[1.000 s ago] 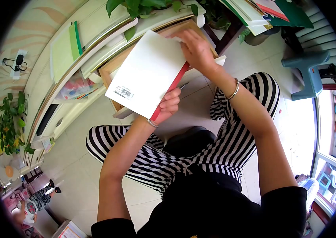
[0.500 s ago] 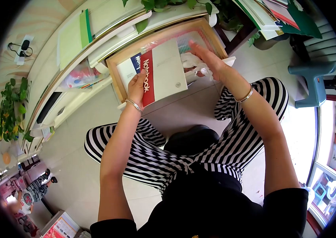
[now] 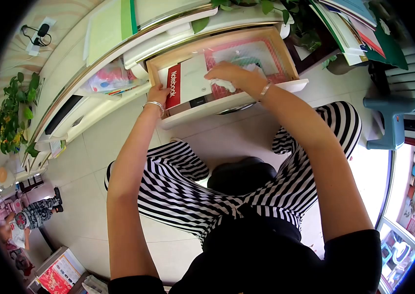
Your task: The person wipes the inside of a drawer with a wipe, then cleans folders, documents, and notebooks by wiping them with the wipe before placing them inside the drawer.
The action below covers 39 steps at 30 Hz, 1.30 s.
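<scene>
A notebook with a red spine band (image 3: 173,87) and pale cover lies in the left part of the open drawer (image 3: 232,104). My left hand (image 3: 157,95) is closed at the notebook's left edge, by the drawer's left front corner. Over the middle of the drawer, my right hand (image 3: 237,78) has its fingers pointing left, closed on a crumpled white plastic bag (image 3: 225,85) that shows partly beneath it. Behind that hand is a pink mesh-patterned item (image 3: 277,73) under clear plastic. A small dark object (image 3: 198,101) sits by the drawer front.
Above the drawer, a green-edged folder (image 3: 112,29) lies on the desk. Papers and folders (image 3: 347,36) are stacked at upper right, near leafy plants. A blue stool (image 3: 389,120) stands at right. Another person (image 3: 33,215) is at far left.
The notebook was turned front side up and lowered flat into the drawer, covering the blue-banded one. My right hand moved left over the plastic bag. The view shifted, with the drawer now farther right.
</scene>
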{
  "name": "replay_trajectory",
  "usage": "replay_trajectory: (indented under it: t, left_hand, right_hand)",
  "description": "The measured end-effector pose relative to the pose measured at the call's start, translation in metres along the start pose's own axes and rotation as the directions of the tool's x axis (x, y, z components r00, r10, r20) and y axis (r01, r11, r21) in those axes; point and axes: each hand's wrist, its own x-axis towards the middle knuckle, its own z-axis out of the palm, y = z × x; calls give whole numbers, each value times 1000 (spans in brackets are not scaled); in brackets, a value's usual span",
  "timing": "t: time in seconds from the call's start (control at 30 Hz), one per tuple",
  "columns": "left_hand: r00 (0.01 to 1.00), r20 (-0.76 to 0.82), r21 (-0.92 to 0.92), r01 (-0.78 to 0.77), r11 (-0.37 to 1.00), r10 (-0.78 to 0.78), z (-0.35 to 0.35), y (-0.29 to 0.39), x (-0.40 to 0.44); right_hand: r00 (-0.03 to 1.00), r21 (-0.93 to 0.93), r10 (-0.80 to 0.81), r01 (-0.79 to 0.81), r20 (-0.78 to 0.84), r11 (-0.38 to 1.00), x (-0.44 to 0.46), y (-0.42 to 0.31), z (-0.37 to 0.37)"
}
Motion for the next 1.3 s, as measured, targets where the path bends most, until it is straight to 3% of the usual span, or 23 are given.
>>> replay_trajectory:
  t: [0.03,0.07,0.1,0.17,0.2,0.23,0.27,0.3,0.33,0.37,0.43,0.53,0.6,0.7,0.77,0.87,0.93,1.07,1.17,1.3]
  left_hand:
    - [1000,-14,283,-10,959,14,-7,2,5]
    - [1000,-8,284,-7,959,10,-16,-6,15]
    - [998,36,439,-63,896,53,-24,-14,24]
    - [982,155,694,-188,695,111,-21,-16,24]
    - [993,121,628,-70,775,-9,-17,-7,10]
    - [990,142,627,-75,776,-19,-17,-5,6]
    - [972,213,814,-233,531,101,-18,-4,8]
    - [927,318,907,-359,222,198,-16,-4,9]
    - [940,306,937,-325,126,152,-10,5,3]
    - [950,292,955,-297,26,111,-2,13,-2]
    - [926,358,934,-355,-48,123,4,15,0]
    - [938,333,943,-330,-50,98,14,17,-1]
    - [888,450,891,-438,-117,98,15,15,-2]
    - [865,489,867,-467,-174,115,17,5,-3]
    - [878,477,869,-466,-165,35,22,11,-2]
    - [894,446,875,-446,-189,-43,28,13,-5]
    - [899,438,886,-433,-164,-11,30,4,-4]
    - [885,459,884,-448,-134,73,24,-7,7]
    - [909,415,906,-411,-107,25,24,-2,2]
    - [835,542,835,-548,50,97,9,9,4]
  right_hand:
    - [855,68,488,-505,172,860,14,-3,8]
    - [462,39,815,-876,350,480,24,-1,19]
    - [454,39,820,-881,349,471,30,2,29]
    - [315,-160,923,-922,222,353,31,10,51]
    - [289,-228,929,-912,231,340,28,12,55]
    - [267,-232,936,-919,228,318,20,23,67]
    - [409,-340,865,-801,291,493,18,30,74]
    - [424,-333,855,-793,298,510,9,35,79]
    - [440,-325,844,-785,306,527,9,27,74]
    - [340,-209,908,-896,244,392,21,-1,57]
    - [283,-176,926,-927,251,331,16,6,69]
    - [168,-167,953,-963,253,213,31,-23,54]
    - [193,-171,948,-955,254,240,29,-26,54]
    - [206,-215,945,-941,253,263,32,-21,62]
    - [187,-257,951,-933,248,251,33,-21,64]
    - [240,-302,945,-905,223,301,29,-22,68]
    - [411,-397,898,-806,157,439,24,-23,74]
    - [464,-448,868,-747,176,491,36,-44,57]
    - [539,-366,823,-740,178,564,45,-66,34]
    - [543,-316,832,-774,115,549,60,-67,15]
